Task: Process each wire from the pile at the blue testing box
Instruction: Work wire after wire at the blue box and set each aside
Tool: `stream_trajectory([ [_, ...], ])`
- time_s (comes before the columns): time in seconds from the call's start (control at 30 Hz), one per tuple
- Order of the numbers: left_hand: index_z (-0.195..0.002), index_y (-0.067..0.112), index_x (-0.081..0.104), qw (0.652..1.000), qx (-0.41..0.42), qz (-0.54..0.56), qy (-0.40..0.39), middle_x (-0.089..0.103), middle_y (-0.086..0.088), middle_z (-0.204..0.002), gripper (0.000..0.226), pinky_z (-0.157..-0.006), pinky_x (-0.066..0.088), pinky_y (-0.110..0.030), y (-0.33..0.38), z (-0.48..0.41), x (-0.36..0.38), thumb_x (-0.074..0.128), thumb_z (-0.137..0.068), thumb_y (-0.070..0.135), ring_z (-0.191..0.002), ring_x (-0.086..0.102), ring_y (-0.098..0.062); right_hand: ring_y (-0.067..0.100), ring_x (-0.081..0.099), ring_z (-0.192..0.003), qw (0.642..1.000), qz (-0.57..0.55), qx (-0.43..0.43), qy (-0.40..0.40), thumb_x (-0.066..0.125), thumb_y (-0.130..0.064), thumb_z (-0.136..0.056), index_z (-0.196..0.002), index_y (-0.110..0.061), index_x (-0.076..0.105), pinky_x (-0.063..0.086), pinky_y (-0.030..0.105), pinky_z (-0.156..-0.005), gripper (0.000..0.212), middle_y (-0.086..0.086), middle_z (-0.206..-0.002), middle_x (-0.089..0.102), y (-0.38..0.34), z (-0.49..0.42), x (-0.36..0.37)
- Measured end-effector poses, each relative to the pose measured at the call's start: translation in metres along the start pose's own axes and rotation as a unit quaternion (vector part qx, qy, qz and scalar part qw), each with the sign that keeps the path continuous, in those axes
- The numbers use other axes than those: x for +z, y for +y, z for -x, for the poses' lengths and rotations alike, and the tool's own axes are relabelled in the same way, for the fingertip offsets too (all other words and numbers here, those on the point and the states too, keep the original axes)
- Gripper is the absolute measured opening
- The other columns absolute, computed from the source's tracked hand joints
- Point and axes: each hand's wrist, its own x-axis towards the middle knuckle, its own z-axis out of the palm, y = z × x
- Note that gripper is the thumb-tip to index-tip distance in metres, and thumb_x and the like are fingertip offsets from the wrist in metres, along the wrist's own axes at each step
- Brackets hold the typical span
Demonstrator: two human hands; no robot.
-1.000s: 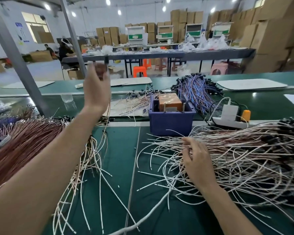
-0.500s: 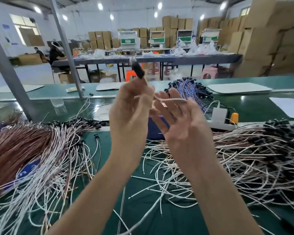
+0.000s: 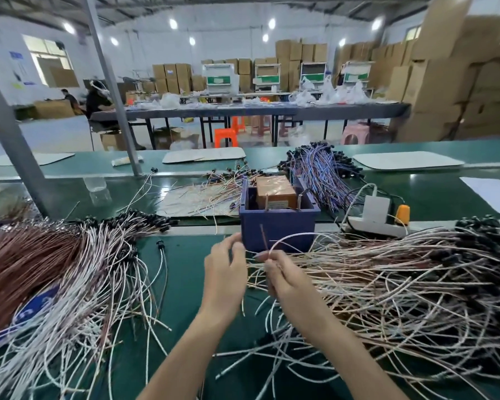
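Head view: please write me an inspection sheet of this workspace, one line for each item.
Surface: green table, largely covered with wires.
Job's things: blue testing box behind the hands, brown block inside; left wire pile; right wire pile.
Clutter: white power strip with an orange plug, right of the box.
Hands: right hand pinches one wire; left hand curled near the box's corner, grip unclear.
Cables: blue-purple bundle behind the box.
Surroundings: stacked cardboard boxes, long table, orange stool.
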Motion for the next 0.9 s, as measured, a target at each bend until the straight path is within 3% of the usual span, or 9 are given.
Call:
stream_trajectory([
  [0.1,-0.118,0.013,0.069,0.975,-0.135,0.087,-0.15,0.077,0.0,-0.106,0.041,-0.073,0.055,-0.025,0.007,-0.027,0.002,0.037,-0.108,0.037,-0.098,0.071,-0.015,0.002,0.041,-0.057,0.999,-0.029,0.009,-0.031,0.043,-0.026,-0.109,-0.099,-0.04,0.068,0.035,0.018,-0.054,0.03,-0.014,-0.06,0.049,0.006,0.001,0.001],
  [0.23,-0.124,0.013,0.067,0.889,-0.241,0.157,-0.356,0.076,-0.002,-0.112,0.053,-0.077,0.052,-0.032,0.016,-0.05,-0.001,0.029,-0.108,0.046,-0.1,0.073,-0.018,0.004,0.039,-0.055,0.997,-0.077,0.017,-0.017,0.045,-0.017,-0.107,-0.095,-0.026,0.075,0.032,0.018,-0.052,0.033,-0.011,-0.059,0.044,0.016,0.004,-0.001],
  [0.4,-0.122,0.008,0.071,0.851,-0.218,0.307,-0.367,0.059,0.004,-0.074,0.042,-0.082,0.057,-0.034,0.019,-0.06,0.0,0.051,-0.102,0.038,-0.074,0.065,-0.013,0.009,0.032,-0.054,0.993,-0.113,0.014,-0.033,0.046,-0.031,-0.099,-0.096,-0.024,0.077,0.028,0.02,-0.049,0.031,-0.006,-0.06,0.036,0.023,0.005,-0.006],
  [0.47,-0.126,0.008,0.068,0.845,-0.211,0.313,-0.38,0.066,-0.002,-0.087,0.044,-0.084,0.059,-0.037,0.022,-0.063,-0.001,0.054,-0.099,0.04,-0.083,0.069,-0.018,0.009,0.032,-0.054,0.995,-0.09,0.003,-0.034,0.047,-0.035,-0.098,-0.097,-0.027,0.077,0.028,0.026,-0.052,0.031,-0.008,-0.057,0.035,0.024,0.007,-0.008],
  [0.57,-0.135,0.008,0.057,0.852,-0.201,0.197,-0.442,0.071,-0.016,-0.12,0.05,-0.098,0.053,-0.043,0.025,-0.061,-0.001,0.049,-0.101,0.043,-0.107,0.069,-0.029,0.012,0.031,-0.053,0.997,-0.049,-0.01,-0.061,0.047,-0.046,-0.093,-0.097,-0.032,0.077,0.025,0.031,-0.053,0.034,-0.009,-0.056,0.034,0.024,0.01,-0.01],
  [0.63,-0.137,0.004,0.052,0.826,-0.208,0.214,-0.479,0.072,-0.016,-0.114,0.052,-0.1,0.051,-0.043,0.027,-0.057,0.0,0.049,-0.102,0.041,-0.102,0.07,-0.029,0.01,0.03,-0.051,0.996,-0.016,-0.02,-0.083,0.046,-0.046,-0.092,-0.096,-0.035,0.077,0.025,0.026,-0.05,0.034,-0.01,-0.053,0.035,0.024,0.011,-0.01],
  [0.73,-0.132,0.003,0.056,0.82,-0.206,0.306,-0.438,0.054,0.005,-0.074,0.043,-0.087,0.058,-0.041,0.031,-0.064,-0.005,0.051,-0.103,0.034,-0.068,0.06,-0.012,0.01,0.026,-0.049,0.996,-0.025,-0.021,-0.083,0.048,-0.045,-0.092,-0.098,-0.034,0.078,0.021,0.023,-0.048,0.033,-0.01,-0.052,0.031,0.023,0.014,-0.011],
  [0.83,-0.126,0.004,0.064,0.877,-0.168,0.349,-0.286,0.038,0.006,-0.064,0.039,-0.068,0.058,-0.034,0.027,-0.074,-0.014,0.058,-0.098,0.03,-0.05,0.044,-0.007,0.014,0.027,-0.052,0.998,-0.053,-0.016,-0.012,0.047,-0.05,-0.091,-0.102,-0.036,0.078,0.021,0.028,-0.048,0.035,-0.009,-0.055,0.031,0.021,0.014,-0.013],
  [0.9,-0.123,0.005,0.064,0.914,-0.133,0.331,-0.192,0.034,0.005,-0.059,0.041,-0.056,0.055,-0.03,0.018,-0.072,-0.019,0.05,-0.101,0.037,-0.045,0.038,-0.008,0.012,0.027,-0.052,0.994,-0.089,-0.013,0.061,0.047,-0.046,-0.096,-0.104,-0.037,0.077,0.021,0.029,-0.047,0.032,-0.009,-0.057,0.032,0.02,0.01,-0.013],
])
